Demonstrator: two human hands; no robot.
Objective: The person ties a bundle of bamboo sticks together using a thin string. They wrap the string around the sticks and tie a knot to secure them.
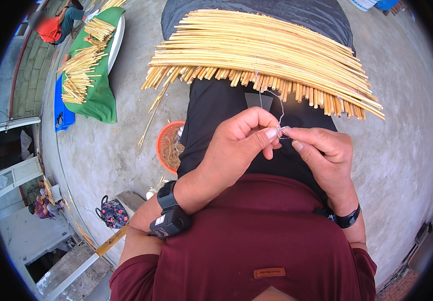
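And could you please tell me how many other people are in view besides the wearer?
2: a person in red at upper left, near the green cloth, and a smaller, patterned-clad person farther down the left side. Others may be hidden.

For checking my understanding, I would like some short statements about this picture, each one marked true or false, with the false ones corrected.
1. The left hand and the right hand both hold the thin string. True.
2. Both hands wear gloves. False: both hands are bare.
3. The thin string runs up to the long sticks. True.
4. The basin is blue. False: the basin is orange.
5. Other sticks lie on a green cloth. True.
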